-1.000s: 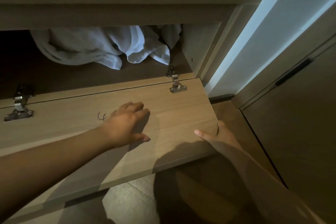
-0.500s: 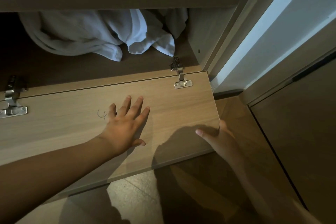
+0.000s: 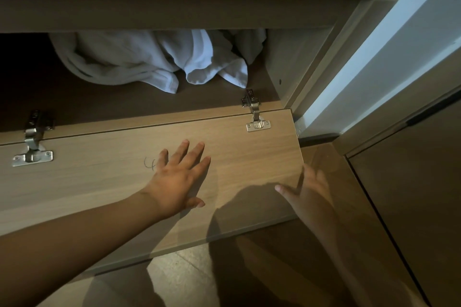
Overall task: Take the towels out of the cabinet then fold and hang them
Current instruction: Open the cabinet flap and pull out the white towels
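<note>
While the cabinet (image 3: 294, 62) stands open, its drop-down door (image 3: 99, 182) folded down, crumpled white towels (image 3: 139, 60) sprawl left to right deep inside, beyond both hands; the left hand (image 3: 179, 179), nearer them, rests flat on the door, fingers (image 3: 197, 152) straight, the right hand (image 3: 311, 189) spread open at its right edge

Home interior, wooden cabinet (image 3: 299, 62) with crumpled towels (image 3: 139, 57), tiled floor (image 3: 189, 279)

You see the white towels (image 3: 129, 60) crumpled in one loose heap at the back of the open cabinet (image 3: 99, 104), in the upper middle of the frame. Its light wooden door (image 3: 99, 182) hangs folded down toward you, across the middle.
</note>
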`<state>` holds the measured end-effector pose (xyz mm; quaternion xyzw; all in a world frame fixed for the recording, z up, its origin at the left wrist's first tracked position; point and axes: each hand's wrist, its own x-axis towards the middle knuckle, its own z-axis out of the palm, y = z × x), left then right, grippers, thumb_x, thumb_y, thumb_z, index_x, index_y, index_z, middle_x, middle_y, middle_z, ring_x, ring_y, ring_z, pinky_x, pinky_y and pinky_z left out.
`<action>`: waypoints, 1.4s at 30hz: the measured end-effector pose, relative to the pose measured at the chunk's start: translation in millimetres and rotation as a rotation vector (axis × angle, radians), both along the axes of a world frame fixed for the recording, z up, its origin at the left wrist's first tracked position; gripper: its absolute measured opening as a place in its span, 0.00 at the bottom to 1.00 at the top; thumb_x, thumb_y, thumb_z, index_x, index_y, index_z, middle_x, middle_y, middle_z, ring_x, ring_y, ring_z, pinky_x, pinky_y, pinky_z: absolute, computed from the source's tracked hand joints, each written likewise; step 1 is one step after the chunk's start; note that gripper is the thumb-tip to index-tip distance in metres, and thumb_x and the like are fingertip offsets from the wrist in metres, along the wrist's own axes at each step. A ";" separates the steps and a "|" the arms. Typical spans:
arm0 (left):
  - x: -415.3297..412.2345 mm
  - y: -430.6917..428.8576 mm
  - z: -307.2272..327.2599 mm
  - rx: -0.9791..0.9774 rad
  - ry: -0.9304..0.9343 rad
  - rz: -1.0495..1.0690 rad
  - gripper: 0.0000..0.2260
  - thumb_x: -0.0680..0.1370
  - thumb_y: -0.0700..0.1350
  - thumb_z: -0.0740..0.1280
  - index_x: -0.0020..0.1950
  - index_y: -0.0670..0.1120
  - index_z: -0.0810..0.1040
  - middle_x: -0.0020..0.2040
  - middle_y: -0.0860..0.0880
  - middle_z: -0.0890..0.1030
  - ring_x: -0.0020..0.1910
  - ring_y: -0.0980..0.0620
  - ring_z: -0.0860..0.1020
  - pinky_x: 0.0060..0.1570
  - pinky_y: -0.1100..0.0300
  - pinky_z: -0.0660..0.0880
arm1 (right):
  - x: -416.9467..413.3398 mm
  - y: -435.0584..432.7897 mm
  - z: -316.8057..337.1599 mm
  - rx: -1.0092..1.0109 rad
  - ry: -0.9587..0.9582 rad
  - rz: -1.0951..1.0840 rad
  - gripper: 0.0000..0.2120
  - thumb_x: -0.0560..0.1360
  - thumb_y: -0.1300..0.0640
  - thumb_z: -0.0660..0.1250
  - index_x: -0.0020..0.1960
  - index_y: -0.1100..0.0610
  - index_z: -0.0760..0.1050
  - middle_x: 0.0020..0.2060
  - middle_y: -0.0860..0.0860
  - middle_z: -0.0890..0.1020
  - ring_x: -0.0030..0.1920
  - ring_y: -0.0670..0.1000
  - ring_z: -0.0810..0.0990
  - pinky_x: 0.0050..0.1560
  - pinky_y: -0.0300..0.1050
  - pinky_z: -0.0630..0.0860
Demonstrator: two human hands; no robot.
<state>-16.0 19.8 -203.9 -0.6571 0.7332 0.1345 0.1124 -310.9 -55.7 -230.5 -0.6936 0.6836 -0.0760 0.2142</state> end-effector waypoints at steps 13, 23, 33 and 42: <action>78.8 2.2 32.2 -0.339 0.283 0.431 0.29 0.75 0.56 0.70 0.73 0.49 0.68 0.74 0.48 0.68 0.70 0.48 0.68 0.67 0.55 0.65 | 143.6 -41.3 66.1 -0.185 -0.051 0.586 0.27 0.77 0.45 0.67 0.72 0.52 0.66 0.65 0.52 0.71 0.63 0.52 0.73 0.61 0.44 0.71; 145.1 -33.6 24.5 -0.355 0.052 0.556 0.15 0.77 0.59 0.64 0.57 0.50 0.75 0.75 0.40 0.62 0.76 0.37 0.56 0.70 0.44 0.64 | 170.3 -35.4 32.0 -0.139 0.098 0.624 0.32 0.79 0.37 0.58 0.78 0.48 0.55 0.79 0.51 0.54 0.79 0.53 0.47 0.76 0.47 0.46; 169.9 -72.8 18.1 -0.191 0.032 0.606 0.28 0.79 0.51 0.63 0.77 0.55 0.56 0.78 0.46 0.43 0.71 0.34 0.62 0.68 0.45 0.66 | 168.8 -31.7 19.6 -0.188 0.101 0.614 0.34 0.77 0.35 0.58 0.78 0.45 0.53 0.79 0.47 0.52 0.78 0.50 0.45 0.76 0.46 0.44; 155.3 -55.1 29.6 -0.406 0.001 0.413 0.17 0.79 0.47 0.61 0.66 0.43 0.74 0.68 0.40 0.70 0.64 0.39 0.71 0.63 0.49 0.70 | 164.4 -31.6 19.6 -0.171 0.069 0.619 0.33 0.78 0.36 0.57 0.79 0.43 0.51 0.79 0.44 0.49 0.78 0.46 0.42 0.74 0.43 0.39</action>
